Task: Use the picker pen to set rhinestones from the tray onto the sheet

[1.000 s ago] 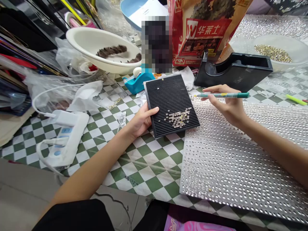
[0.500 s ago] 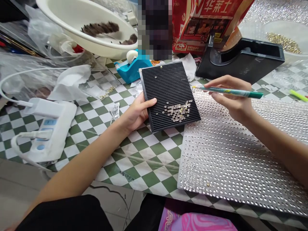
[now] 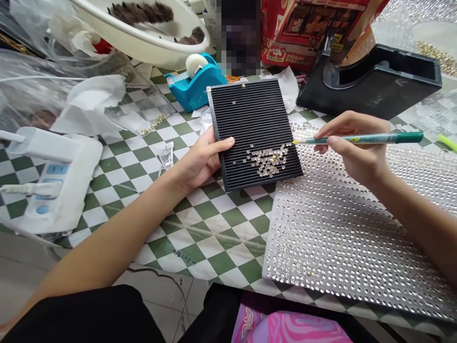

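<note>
My left hand (image 3: 205, 159) grips a black ridged tray (image 3: 257, 114) by its left edge, thumb on top. Clear rhinestones (image 3: 267, 161) lie clustered on the tray's lower half, with a few strays higher up. Between the thumb and fingers of my right hand (image 3: 357, 145) is a green pencil-shaped pick-up pen (image 3: 371, 138), held nearly level. Its yellowish tip is at the tray's right edge, close to the rhinestones; whether it touches one I cannot tell. Below my right hand spreads a white sheet (image 3: 342, 238) covered in rows of rhinestones, and the tray's lower right corner overlaps it.
A blue tape dispenser (image 3: 200, 81) stands behind the tray, and a large black one (image 3: 371, 81) at the back right. A white basin (image 3: 143, 45), a red bag (image 3: 293, 38) and a white power strip (image 3: 57, 190) sit around the checkered tablecloth (image 3: 214, 228).
The pen in my right hand has moved slightly right and down, its tip now lower along the tray's edge. The tray is turned a little, and the camera view has shifted.
</note>
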Motion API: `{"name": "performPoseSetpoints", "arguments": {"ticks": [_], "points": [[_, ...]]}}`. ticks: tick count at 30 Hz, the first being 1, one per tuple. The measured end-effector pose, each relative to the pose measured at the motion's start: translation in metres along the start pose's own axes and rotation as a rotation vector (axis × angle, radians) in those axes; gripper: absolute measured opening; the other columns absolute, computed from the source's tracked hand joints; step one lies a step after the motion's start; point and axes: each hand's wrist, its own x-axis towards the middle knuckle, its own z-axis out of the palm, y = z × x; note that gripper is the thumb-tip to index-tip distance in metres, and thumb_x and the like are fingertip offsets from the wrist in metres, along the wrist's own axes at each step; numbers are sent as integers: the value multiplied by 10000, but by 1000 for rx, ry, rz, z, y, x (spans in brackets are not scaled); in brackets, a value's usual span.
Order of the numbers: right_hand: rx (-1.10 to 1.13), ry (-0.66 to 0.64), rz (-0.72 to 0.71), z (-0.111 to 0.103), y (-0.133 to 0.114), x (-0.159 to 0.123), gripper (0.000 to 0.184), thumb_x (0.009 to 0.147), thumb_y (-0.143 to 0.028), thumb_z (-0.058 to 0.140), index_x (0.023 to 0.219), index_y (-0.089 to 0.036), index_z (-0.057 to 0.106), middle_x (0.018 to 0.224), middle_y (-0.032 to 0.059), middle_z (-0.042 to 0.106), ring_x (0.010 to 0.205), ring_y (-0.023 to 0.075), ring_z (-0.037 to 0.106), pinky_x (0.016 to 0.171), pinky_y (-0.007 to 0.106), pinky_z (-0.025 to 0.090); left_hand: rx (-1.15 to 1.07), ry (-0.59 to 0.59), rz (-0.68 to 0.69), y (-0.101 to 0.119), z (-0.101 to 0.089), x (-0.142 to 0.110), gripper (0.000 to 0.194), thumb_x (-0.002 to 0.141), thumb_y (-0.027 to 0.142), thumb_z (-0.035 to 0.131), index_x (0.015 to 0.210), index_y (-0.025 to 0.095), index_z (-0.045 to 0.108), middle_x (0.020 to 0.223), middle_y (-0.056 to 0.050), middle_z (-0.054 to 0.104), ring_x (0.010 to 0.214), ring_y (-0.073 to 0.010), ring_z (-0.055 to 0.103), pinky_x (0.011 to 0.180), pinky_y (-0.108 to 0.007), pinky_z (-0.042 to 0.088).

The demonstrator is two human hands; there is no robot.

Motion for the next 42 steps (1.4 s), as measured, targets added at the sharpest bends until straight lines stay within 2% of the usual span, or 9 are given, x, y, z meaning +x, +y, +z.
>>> {"name": "performPoseSetpoints", "arguments": {"ticks": [3,7,13,18,25,32,39,42], "points": [[-30,-16,34,1,-2,0,82,859,-189,740,908,-207,803,796,11,748,645,108,680,554,206,541,0,18,4,1,1,-1,518,824,207,776,1303,178,582,1337,-108,706,1287,-349,659,932,-370,661],[-51,13,92,1,-3,0,52,822,-231,759,857,-211,792,776,14,745,625,127,673,545,244,542,-12,25,6,1,3,-2,484,823,195,766,1277,184,599,1298,-102,721,1258,-347,676,916,-371,666],[7,124,-15,-1,2,6,113,768,-172,747,847,-219,812,747,16,746,585,131,663,514,259,521,-28,29,11,1,3,-1,496,815,176,768,1282,163,601,1306,-118,714,1269,-354,669,904,-355,665],[-65,235,4,-7,9,9,122,734,-139,713,792,-205,797,663,20,700,555,131,640,505,271,506,-46,24,15,0,2,-1,505,807,188,795,1277,172,609,1302,-105,722,1255,-349,678,858,-335,679],[-245,184,128,-7,12,8,56,772,-249,730,784,-200,754,736,22,728,608,137,653,553,285,514,-29,28,5,2,4,-2,495,821,191,787,1281,173,607,1335,-101,713,1270,-341,672,872,-317,670],[-343,103,161,-2,5,8,67,780,-243,718,797,-292,760,777,2,743,689,198,698,609,351,515,-58,24,11,1,3,-1,484,803,199,811,1249,179,625,1314,-99,723,1251,-342,683,840,-312,674],[-325,116,104,-5,7,7,72,807,-197,711,833,-218,775,774,31,746,682,167,696,608,309,501,-51,21,8,0,2,0,490,794,218,822,1243,190,626,1310,-96,727,1252,-355,681,818,-320,677],[-251,113,63,-3,0,6,148,825,-192,742,957,-242,787,860,24,762,756,165,721,663,307,548,-57,20,6,0,2,-1,490,793,206,820,1243,195,629,1292,-87,736,1234,-343,692,788,-299,677]]}}
